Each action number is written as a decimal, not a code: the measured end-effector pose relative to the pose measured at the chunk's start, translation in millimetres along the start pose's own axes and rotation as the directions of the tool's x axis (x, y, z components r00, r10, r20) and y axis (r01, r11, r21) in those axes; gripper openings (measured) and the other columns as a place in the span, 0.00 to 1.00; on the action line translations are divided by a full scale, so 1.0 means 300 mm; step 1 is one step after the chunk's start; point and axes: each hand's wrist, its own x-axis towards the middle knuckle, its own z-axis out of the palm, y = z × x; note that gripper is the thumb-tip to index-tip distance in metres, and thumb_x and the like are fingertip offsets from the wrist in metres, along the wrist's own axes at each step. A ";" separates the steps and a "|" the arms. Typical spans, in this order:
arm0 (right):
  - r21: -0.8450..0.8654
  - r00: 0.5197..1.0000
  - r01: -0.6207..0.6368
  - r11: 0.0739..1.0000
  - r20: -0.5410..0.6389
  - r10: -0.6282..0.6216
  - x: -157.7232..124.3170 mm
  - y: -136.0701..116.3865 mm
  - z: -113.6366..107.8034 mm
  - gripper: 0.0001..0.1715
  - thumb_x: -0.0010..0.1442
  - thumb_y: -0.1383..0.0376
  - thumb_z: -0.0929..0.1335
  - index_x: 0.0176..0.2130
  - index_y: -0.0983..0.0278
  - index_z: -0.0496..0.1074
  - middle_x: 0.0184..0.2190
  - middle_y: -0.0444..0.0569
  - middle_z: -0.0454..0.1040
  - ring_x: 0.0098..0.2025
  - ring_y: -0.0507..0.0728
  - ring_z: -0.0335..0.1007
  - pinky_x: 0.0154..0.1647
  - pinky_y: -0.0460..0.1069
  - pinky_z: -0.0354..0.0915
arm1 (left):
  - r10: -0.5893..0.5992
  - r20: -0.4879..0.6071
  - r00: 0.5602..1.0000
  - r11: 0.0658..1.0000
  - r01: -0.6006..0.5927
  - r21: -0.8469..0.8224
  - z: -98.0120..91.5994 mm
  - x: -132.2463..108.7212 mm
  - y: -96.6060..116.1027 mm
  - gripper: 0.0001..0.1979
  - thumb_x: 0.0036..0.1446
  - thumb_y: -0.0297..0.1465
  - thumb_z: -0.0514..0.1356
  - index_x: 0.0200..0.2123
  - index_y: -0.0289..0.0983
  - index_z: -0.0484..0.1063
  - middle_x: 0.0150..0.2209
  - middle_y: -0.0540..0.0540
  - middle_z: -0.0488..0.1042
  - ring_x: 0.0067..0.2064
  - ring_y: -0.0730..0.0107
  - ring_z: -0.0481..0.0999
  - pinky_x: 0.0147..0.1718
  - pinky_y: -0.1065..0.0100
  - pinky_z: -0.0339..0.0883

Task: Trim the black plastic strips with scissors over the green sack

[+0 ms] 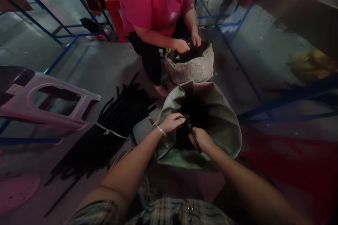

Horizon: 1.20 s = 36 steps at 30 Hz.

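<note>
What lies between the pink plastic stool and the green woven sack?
In the head view, long black strips bound with white cord lie on the floor between the pink plastic stool and the green woven sack.

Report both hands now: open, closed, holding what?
Left hand: open, over the green sack, holding nothing visible.
Right hand: closed on a slim black item.

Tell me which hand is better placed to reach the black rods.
Left, probably: the left hand is nearer the black rods, on their side of the green woven sack; the right hand grips a black piece farther off.
</note>
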 end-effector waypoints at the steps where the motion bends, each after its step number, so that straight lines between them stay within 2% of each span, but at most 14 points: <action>1: 0.011 1.000 0.000 1.000 -0.004 0.000 0.002 0.005 0.006 0.07 0.55 0.65 0.63 0.27 0.65 0.68 0.23 0.47 0.70 0.24 0.50 0.60 0.25 0.44 0.51 | -0.010 -0.004 1.000 1.000 0.010 -0.001 -0.001 0.001 0.000 0.14 0.52 0.38 0.59 0.33 0.32 0.70 0.19 0.54 0.64 0.20 0.81 0.60 0.19 0.76 0.52; 7: 0.054 0.999 0.019 0.998 -0.046 -0.016 0.013 0.027 0.045 0.10 0.55 0.64 0.62 0.24 0.64 0.66 0.21 0.47 0.68 0.23 0.50 0.61 0.24 0.44 0.52 | -0.036 -0.002 0.999 0.999 0.036 -0.012 -0.005 0.004 -0.006 0.15 0.52 0.40 0.58 0.33 0.32 0.70 0.19 0.54 0.64 0.18 0.82 0.58 0.18 0.76 0.49; 17: 0.107 0.999 -0.003 0.994 -0.049 0.009 0.020 0.039 0.073 0.12 0.54 0.63 0.62 0.23 0.65 0.66 0.21 0.46 0.69 0.22 0.50 0.61 0.23 0.44 0.51 | -0.086 0.019 0.996 0.996 0.086 -0.005 -0.012 0.001 -0.003 0.13 0.52 0.38 0.58 0.33 0.33 0.69 0.18 0.55 0.63 0.17 0.83 0.56 0.17 0.76 0.48; 32: 0.162 0.997 -0.071 0.984 -0.021 0.076 0.006 0.010 0.062 0.10 0.53 0.65 0.64 0.22 0.65 0.67 0.19 0.45 0.67 0.21 0.49 0.59 0.23 0.44 0.50 | -0.082 0.024 0.996 0.997 0.081 0.011 -0.016 0.004 -0.003 0.12 0.53 0.37 0.58 0.32 0.33 0.69 0.17 0.55 0.62 0.18 0.82 0.56 0.18 0.76 0.48; 36: 0.161 0.998 -0.054 0.986 -0.034 0.060 0.003 0.003 0.059 0.10 0.53 0.65 0.63 0.22 0.65 0.66 0.19 0.45 0.67 0.21 0.49 0.59 0.23 0.44 0.50 | -0.066 0.018 0.998 0.997 0.065 0.029 -0.020 0.004 -0.005 0.13 0.53 0.38 0.57 0.32 0.33 0.70 0.18 0.55 0.63 0.18 0.81 0.57 0.18 0.76 0.49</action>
